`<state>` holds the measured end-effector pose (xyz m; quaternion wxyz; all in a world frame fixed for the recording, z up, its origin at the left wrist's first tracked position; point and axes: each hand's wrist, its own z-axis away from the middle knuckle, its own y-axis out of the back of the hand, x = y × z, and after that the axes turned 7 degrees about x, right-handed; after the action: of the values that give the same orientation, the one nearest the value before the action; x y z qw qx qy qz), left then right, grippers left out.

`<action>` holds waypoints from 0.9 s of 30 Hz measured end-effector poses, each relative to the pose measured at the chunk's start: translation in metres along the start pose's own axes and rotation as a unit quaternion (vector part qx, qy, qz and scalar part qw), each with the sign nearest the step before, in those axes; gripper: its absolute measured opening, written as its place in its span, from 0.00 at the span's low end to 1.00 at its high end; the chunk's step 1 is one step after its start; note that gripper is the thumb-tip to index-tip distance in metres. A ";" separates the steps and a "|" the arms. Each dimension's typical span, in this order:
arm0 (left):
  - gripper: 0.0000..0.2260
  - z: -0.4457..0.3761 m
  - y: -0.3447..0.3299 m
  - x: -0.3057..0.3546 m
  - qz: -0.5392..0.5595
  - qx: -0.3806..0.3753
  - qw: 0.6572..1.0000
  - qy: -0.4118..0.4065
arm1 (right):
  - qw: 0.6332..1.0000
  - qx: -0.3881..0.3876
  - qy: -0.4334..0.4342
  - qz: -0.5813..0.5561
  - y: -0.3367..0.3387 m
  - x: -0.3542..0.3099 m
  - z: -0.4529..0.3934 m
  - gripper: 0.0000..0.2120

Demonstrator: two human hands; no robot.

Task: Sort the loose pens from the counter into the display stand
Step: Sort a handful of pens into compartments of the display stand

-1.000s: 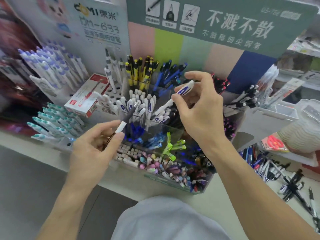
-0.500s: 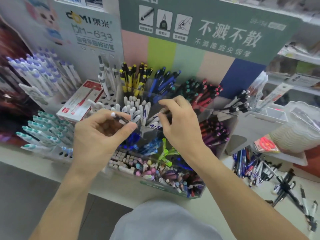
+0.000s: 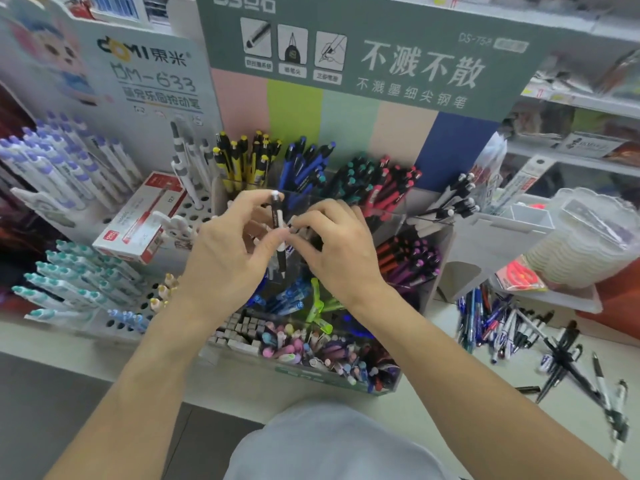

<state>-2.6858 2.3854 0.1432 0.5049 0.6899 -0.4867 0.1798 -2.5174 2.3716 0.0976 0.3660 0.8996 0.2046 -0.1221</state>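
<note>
My left hand [image 3: 228, 251] pinches a black pen with a white cap end [image 3: 277, 216], held upright over the middle of the display stand [image 3: 311, 372]. My right hand [image 3: 341, 251] is curled over the white capped pens in the stand's middle compartment, its fingertips down among them; what it holds is hidden. The stand has tiered clear compartments filled with yellow, blue, teal, red, purple and pastel pens. Loose pens [image 3: 519, 327] lie scattered on the counter to the right of the stand.
A perforated white rack [image 3: 114, 320] with teal and purple pens stands at left, with a red and white pen box [image 3: 138, 220] on it. A white holder [image 3: 512, 220] and a clear plastic tub [image 3: 585, 244] sit at right. The counter's front edge runs below the stand.
My right hand has come down from holding a white pen in the air into the middle compartment. My left hand has risen and turned its black pen upright, close to the right hand.
</note>
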 end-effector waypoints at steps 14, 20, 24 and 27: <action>0.21 -0.026 -0.077 0.058 0.056 0.013 0.968 -0.244 | 0.909 0.212 -0.236 -0.269 0.127 0.006 -0.001 0.08; 0.20 -0.053 -0.129 0.053 -0.192 -0.033 0.928 -0.317 | 0.904 0.368 -0.166 -0.139 0.148 0.061 -0.014 0.13; 0.13 -0.055 -0.134 0.049 -0.217 -0.033 0.924 -0.312 | 0.951 0.248 -0.169 -0.080 0.129 0.078 -0.009 0.11; 0.16 -0.055 -0.129 0.047 -0.205 -0.014 0.934 -0.292 | 0.978 0.155 -0.140 -0.013 0.118 0.084 0.004 0.07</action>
<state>-2.5401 2.4124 0.1343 0.3756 0.7897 -0.4634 -0.1435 -2.3891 2.3156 0.1360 0.2456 0.9166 0.1418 -0.2818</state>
